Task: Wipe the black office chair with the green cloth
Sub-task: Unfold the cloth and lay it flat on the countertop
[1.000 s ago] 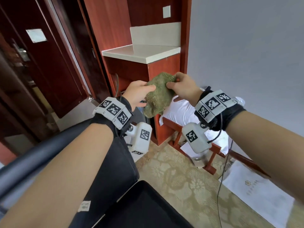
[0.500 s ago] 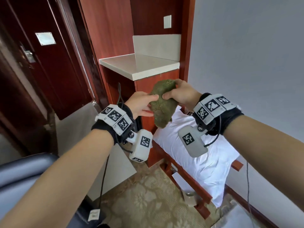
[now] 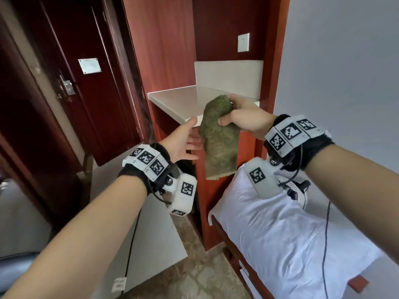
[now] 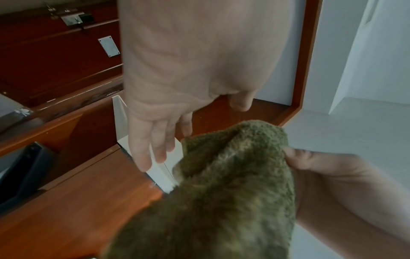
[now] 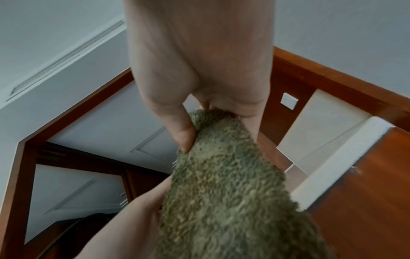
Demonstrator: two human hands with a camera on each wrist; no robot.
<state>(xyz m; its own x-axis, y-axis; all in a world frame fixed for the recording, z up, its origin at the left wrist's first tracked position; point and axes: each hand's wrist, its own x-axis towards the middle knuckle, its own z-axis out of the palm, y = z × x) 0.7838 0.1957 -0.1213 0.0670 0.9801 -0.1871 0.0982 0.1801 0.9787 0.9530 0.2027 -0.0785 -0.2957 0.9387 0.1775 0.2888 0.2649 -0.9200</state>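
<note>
The green cloth hangs in a long fold in front of the white counter. My right hand pinches its top between thumb and fingers; the right wrist view shows the thumb pressed into the cloth. Just left of the cloth, my left hand is open with straight fingers; whether it touches the cloth I cannot tell. Only a shiny sliver of the black office chair shows, at the bottom left corner of the head view.
A red wooden cabinet with a white counter stands straight ahead. White bedding lies on a wooden rack at the right. A dark door is at the left. Below are a white panel and patterned carpet.
The view has risen and the chair has slid almost out of sight. My left hand let go of the cloth and opened. The cloth now hangs longer from my right hand.
</note>
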